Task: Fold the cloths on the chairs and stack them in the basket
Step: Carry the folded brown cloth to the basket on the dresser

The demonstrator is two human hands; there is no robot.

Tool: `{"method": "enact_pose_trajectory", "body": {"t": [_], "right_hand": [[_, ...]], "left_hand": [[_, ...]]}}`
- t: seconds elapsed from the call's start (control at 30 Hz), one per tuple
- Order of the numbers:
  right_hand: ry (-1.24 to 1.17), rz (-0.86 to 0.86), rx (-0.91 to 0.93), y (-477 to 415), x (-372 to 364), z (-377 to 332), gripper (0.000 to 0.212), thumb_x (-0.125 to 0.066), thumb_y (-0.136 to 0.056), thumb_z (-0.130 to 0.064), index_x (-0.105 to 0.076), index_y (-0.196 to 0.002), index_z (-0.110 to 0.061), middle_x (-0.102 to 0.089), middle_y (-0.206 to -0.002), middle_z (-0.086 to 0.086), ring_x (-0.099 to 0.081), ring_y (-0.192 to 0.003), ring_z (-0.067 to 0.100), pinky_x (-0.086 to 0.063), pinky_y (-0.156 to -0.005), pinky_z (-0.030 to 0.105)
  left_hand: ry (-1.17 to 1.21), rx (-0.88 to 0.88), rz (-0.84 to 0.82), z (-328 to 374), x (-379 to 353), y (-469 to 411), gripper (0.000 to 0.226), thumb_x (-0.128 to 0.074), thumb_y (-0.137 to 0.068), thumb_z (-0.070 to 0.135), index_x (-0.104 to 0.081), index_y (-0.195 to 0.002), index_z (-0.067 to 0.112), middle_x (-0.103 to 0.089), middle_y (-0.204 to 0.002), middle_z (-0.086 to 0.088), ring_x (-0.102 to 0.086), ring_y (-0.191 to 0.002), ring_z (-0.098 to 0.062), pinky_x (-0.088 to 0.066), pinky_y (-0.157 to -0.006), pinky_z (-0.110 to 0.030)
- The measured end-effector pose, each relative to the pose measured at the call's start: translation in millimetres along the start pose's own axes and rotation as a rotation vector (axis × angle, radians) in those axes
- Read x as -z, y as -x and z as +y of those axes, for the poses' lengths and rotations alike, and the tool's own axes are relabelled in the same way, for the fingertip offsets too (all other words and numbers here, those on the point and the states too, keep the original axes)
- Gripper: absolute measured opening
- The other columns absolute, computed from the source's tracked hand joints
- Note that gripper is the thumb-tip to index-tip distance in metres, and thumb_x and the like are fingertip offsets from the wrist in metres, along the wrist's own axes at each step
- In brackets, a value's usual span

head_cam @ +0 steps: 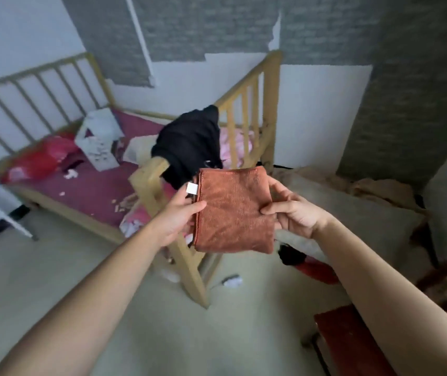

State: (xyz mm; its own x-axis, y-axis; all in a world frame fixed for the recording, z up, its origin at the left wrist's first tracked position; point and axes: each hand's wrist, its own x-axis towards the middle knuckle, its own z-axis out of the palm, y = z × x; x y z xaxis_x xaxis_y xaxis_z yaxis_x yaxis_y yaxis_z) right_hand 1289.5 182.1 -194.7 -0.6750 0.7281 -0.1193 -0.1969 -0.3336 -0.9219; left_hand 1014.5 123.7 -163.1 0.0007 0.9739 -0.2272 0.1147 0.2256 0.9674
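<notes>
I hold a rust-orange cloth [233, 213], folded into a small rectangle, in the air at chest height. A white tag sticks out at its top left corner. My left hand [177, 217] grips the cloth's left edge, thumb on the front. On the cloth's right edge, my right hand [291, 210] pinches it with the thumb on the front. No basket is in view.
A wooden cot [246, 104] with a magenta mattress stands ahead, a black garment [189, 142] draped over its rail. A red-seated chair [350, 337] is at the lower right. A beige cushion [352, 213] and red and black items [309, 264] lie on the floor to the right.
</notes>
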Motion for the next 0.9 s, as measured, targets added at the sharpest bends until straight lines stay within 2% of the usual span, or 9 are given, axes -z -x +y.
{"method": "enact_pose_trajectory", "body": {"t": [0.1,0.2,0.27,0.4,0.5,0.6,0.7,0.8,0.9], "right_hand": [[0.035,-0.135,-0.057,-82.2,-97.5,6.9,0.077,-0.058,-0.086,0.013,-0.044,-0.144,-0.035,-0.061,-0.118,0.014,-0.065,-0.086,0.027,-0.062,-0.071,0.039],[0.121,-0.258,-0.052,-154.0,-197.3,19.4,0.073,-0.057,-0.087,0.01,-0.046,-0.142,-0.036,-0.066,-0.11,0.013,-0.069,-0.076,0.023,-0.06,-0.068,0.036],[0.117,-0.335,-0.068,-213.9,-298.4,46.7,0.072,-0.054,-0.088,0.012,-0.046,-0.142,-0.034,-0.065,-0.103,0.012,-0.068,-0.063,0.016,-0.059,-0.058,0.03],[0.131,-0.42,-0.091,-279.8,-429.9,86.9,0.073,-0.045,-0.089,0.016,-0.041,-0.146,-0.029,-0.063,-0.075,0.005,-0.057,-0.044,0.008,-0.049,-0.042,0.02],[0.154,-0.505,-0.117,-323.5,-522.7,115.7,0.074,-0.047,-0.088,0.014,-0.041,-0.145,-0.034,-0.063,-0.094,0.009,-0.061,-0.05,0.01,-0.052,-0.047,0.023],[0.218,-0.593,-0.135,-368.9,-587.8,136.5,0.073,-0.05,-0.089,0.01,-0.043,-0.142,-0.041,-0.059,-0.091,0.012,-0.063,-0.057,0.012,-0.056,-0.054,0.025],[0.224,-0.655,-0.198,-430.1,-641.5,159.6,0.074,-0.052,-0.088,0.009,-0.044,-0.142,-0.042,-0.055,-0.095,0.016,-0.064,-0.059,0.013,-0.056,-0.055,0.026],[0.245,-0.666,-0.214,-501.9,-685.0,180.6,0.075,-0.052,-0.088,0.008,-0.04,-0.145,-0.038,-0.063,-0.082,0.009,-0.064,-0.059,0.013,-0.055,-0.054,0.026],[0.272,-0.713,-0.178,-577.3,-727.6,189.9,0.075,-0.055,-0.086,0.007,-0.046,-0.142,-0.043,-0.068,-0.105,0.012,-0.067,-0.073,0.018,-0.057,-0.063,0.03]], "left_hand": [[0.076,-0.024,0.197,-12.2,112.6,53.0,0.043,-0.06,-0.095,0.011,-0.05,-0.128,0.036,-0.067,-0.123,-0.003,-0.065,-0.111,-0.026,-0.054,-0.074,-0.035],[0.143,-0.054,0.372,-27.2,211.8,106.0,0.043,-0.062,-0.093,0.012,-0.051,-0.127,0.036,-0.066,-0.126,-0.005,-0.066,-0.108,-0.029,-0.053,-0.07,-0.037],[0.191,-0.088,0.507,-43.6,306.9,161.7,0.044,-0.06,-0.094,0.01,-0.049,-0.13,0.033,-0.066,-0.126,-0.006,-0.067,-0.1,-0.026,-0.052,-0.067,-0.035],[0.232,-0.149,0.676,-65.2,410.1,234.5,0.038,-0.056,-0.096,0.009,-0.055,-0.12,0.038,-0.071,-0.115,0.002,-0.069,-0.091,-0.021,-0.054,-0.069,-0.036],[0.255,-0.139,0.795,-82.2,484.8,279.4,0.038,-0.056,-0.096,0.009,-0.055,-0.122,0.037,-0.07,-0.118,0.003,-0.068,-0.098,-0.023,-0.054,-0.075,-0.04],[0.285,-0.129,0.881,-100.3,547.9,304.0,0.043,-0.057,-0.096,0.011,-0.05,-0.131,0.034,-0.069,-0.122,0.003,-0.068,-0.101,-0.023,-0.055,-0.069,-0.038],[0.33,-0.126,0.935,-121.8,611.8,307.4,0.041,-0.058,-0.096,0.011,-0.052,-0.13,0.034,-0.068,-0.124,0.0,-0.068,-0.106,-0.025,-0.055,-0.074,-0.043],[0.337,-0.131,0.983,-134.1,679.9,292.1,0.043,-0.057,-0.096,0.01,-0.053,-0.131,0.034,-0.068,-0.124,0.0,-0.067,-0.107,-0.026,-0.055,-0.08,-0.046],[0.335,-0.141,1.035,-136.3,749.8,268.0,0.043,-0.056,-0.097,0.009,-0.053,-0.13,0.035,-0.068,-0.123,0.0,-0.067,-0.105,-0.025,-0.056,-0.074,-0.041]]}}
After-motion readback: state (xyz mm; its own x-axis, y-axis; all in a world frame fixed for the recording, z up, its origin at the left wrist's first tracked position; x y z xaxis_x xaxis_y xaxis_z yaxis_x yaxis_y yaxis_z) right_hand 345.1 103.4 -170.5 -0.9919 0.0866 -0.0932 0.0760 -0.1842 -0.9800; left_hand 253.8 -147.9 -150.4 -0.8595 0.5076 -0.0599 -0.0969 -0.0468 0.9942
